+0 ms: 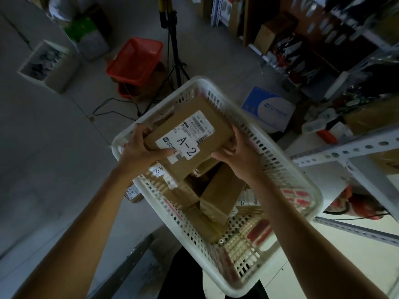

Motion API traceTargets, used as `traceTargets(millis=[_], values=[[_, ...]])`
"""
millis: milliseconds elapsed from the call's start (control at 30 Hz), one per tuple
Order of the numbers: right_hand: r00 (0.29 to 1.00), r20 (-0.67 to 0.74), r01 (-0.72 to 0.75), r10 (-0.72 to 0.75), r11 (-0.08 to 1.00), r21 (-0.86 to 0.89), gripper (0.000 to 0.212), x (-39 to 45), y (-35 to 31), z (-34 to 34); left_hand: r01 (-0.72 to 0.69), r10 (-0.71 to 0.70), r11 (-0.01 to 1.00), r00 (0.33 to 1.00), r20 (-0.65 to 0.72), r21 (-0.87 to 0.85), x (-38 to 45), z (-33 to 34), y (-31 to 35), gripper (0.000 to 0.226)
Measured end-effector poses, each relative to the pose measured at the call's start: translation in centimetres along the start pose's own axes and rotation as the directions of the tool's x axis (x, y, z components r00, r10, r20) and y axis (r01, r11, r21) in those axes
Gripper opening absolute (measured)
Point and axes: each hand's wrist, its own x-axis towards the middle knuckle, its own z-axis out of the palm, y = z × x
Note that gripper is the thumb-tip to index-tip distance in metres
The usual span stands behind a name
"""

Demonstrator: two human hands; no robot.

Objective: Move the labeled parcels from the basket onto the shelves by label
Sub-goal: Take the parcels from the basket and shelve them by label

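Over the white basket (pixel 280 167), my left hand (pixel 138 151) and right hand (pixel 239 154) clasp the brown parcel (pixel 194 134) marked A-2 by its ends. Several parcels, one also A-2, remain inside; by my reckoning, sorting onto the shelves (pixel 345 149) is far from finished.

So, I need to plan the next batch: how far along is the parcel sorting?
Done: nothing I can confirm; no shelved parcel is clearly visible. In hand: the left hand and right hand grip a brown parcel labeled A-2, above the white basket. Left: several more brown boxes lie in the basket, one with another A-2 tag. The metal shelf frame stands to the right.
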Motion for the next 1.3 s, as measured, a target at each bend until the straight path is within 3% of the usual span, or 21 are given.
traceTargets(millis=[100, 167, 267, 433, 633, 867, 1100, 1300], values=[[0.996, -0.091, -0.001, 0.000, 1.000, -0.015, 0.079, -0.5, 0.2, 2.2, -0.022, 0.026, 0.999, 0.997, 0.079, -0.046, 0.0, 0.1, 0.1, 0.095], [1.000, 0.020, 0.000, -0.001, 0.999, 0.047, 0.094, -1.2, 0.4, 4.5, -0.113, 0.111, 0.994, 0.971, 0.209, -0.001, -0.2, 0.7, 0.3, 0.102], [0.998, 0.050, 0.019, -0.024, 0.995, 0.099, 0.131, -1.6, 1.3, 6.7, -0.218, 0.206, 0.976, 0.945, 0.253, 0.020, -0.3, 1.9, 0.3, 0.130], [0.995, 0.017, 0.092, -0.094, 0.992, 0.089, 0.120, -2.3, 1.8, 5.2, -0.188, 0.188, 0.982, 0.949, 0.251, -0.023, -1.8, 3.0, 0.5, 0.129], [0.979, -0.015, 0.201, -0.201, 0.979, 0.015, 0.117, -7.7, 2.9, 2.1, -0.198, 0.198, 0.980, 0.942, 0.271, -0.029, -7.1, 6.0, 1.0, 0.130], [0.956, -0.109, 0.282, -0.271, 0.955, 0.091, 0.107, -17.5, 5.8, -3.8, -0.214, 0.230, 0.973, 0.923, 0.308, -0.086, -15.1, 12.1, 4.8, 0.131], [0.941, -0.147, 0.324, -0.305, 0.936, 0.138, 0.119, -29.2, 13.8, -10.9, -0.273, 0.272, 0.961, 0.901, 0.338, -0.047, -25.4, 22.9, 7.0, 0.134], [0.911, -0.314, 0.330, -0.266, 0.929, 0.170, 0.109, -40.1, 20.8, -17.4, -0.297, 0.295, 0.952, 0.846, 0.444, -0.067, -33.6, 33.2, 9.8, 0.131]])
